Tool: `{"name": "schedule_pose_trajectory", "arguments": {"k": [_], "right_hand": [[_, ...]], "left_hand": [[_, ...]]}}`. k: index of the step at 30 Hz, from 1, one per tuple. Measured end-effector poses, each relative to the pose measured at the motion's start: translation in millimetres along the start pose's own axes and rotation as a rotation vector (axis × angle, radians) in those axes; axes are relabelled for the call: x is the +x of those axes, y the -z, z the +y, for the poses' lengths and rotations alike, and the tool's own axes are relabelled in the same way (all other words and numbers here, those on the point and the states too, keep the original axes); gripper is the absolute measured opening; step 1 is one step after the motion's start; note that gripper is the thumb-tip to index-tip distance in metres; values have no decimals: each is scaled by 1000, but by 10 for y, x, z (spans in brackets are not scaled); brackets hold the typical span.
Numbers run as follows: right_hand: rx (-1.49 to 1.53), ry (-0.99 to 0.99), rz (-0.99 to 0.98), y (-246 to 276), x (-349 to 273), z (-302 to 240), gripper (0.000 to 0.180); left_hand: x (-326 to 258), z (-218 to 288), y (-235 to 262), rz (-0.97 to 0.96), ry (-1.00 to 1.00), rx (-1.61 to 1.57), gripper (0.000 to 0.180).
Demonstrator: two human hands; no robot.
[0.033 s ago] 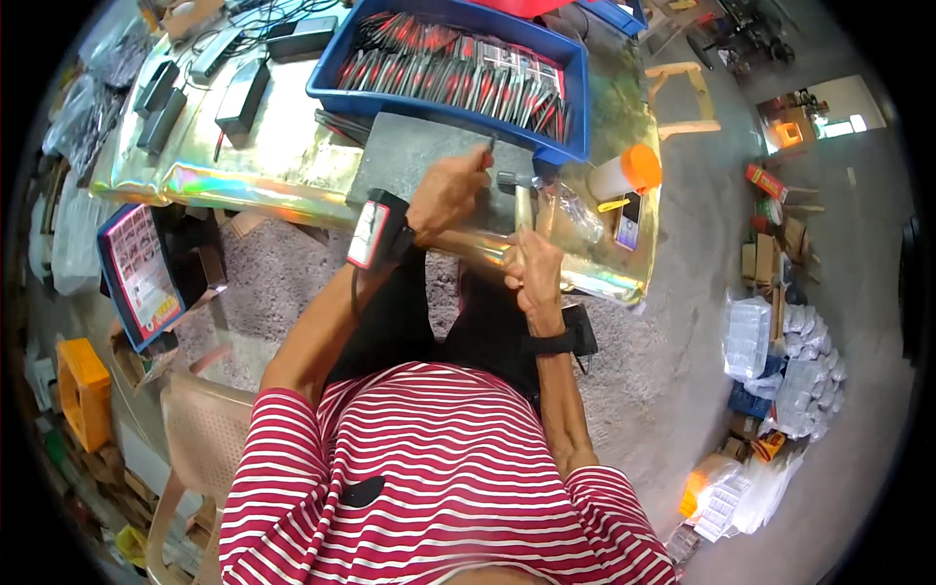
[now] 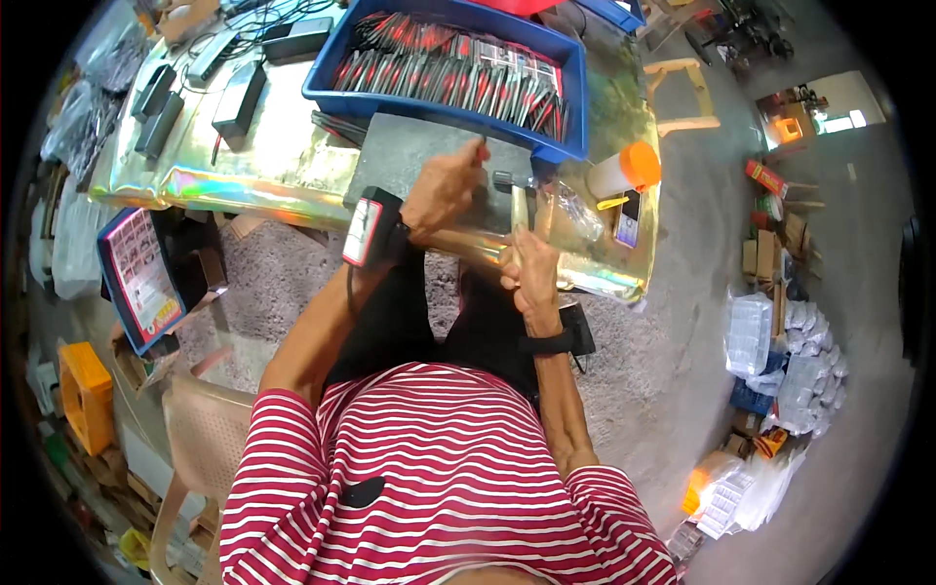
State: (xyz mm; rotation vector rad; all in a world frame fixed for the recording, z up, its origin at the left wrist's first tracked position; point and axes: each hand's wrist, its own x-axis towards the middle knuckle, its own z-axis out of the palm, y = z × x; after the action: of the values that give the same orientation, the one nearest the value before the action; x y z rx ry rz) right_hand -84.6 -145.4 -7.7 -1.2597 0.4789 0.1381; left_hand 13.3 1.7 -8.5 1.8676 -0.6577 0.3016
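Table, covered in shiny gold foil, carries the work. Read clock positions from the centre of the grey slab, with 12 o'clock pointing away from the person.

Tray, blue: 12 o'clock, just beyond the slab; filled with rows of red and dark packets.
Board, blue-edged: 8 o'clock, well apart, off the table.
Slab: flat, near the table's front edge.
Hammer: 4 o'clock, wooden handle running toward 5 o'clock, dark head at the slab's edge; contact cannot be confirmed.
Bottle, orange-capped: 3 o'clock.
Phone: 4 o'clock, near the bottle.

Grip, right hand: fingers wrapped around the hammer handle. Grip, left hand: above the slab, fingers drawn together; whether they pinch anything cannot be told.

Step in hand, by judgement: hammer work at the slab. The next move appears to call for a firm hold on the handle, a steady left hand and left fingers clear of the hammer head.

Markings: the board bears rows of small pictures; the packets are printed; the wrist box has a white, red-bordered label. Their lettering is too small to read reliably.
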Motion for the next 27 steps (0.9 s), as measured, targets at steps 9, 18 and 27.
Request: {"name": "schedule_pose_trajectory", "arguments": {"k": [9, 18, 27], "right_hand": [[-412, 129, -88, 201, 154, 69, 35], [-466, 269, 66, 650, 456, -132, 26], [-723, 497, 382, 796, 1161, 218, 13]], "left_hand": [[760, -432, 76, 90, 51, -36, 17], [1161, -1007, 62, 18, 112, 496, 30], [1149, -1037, -94, -25, 115, 621, 29]]}}
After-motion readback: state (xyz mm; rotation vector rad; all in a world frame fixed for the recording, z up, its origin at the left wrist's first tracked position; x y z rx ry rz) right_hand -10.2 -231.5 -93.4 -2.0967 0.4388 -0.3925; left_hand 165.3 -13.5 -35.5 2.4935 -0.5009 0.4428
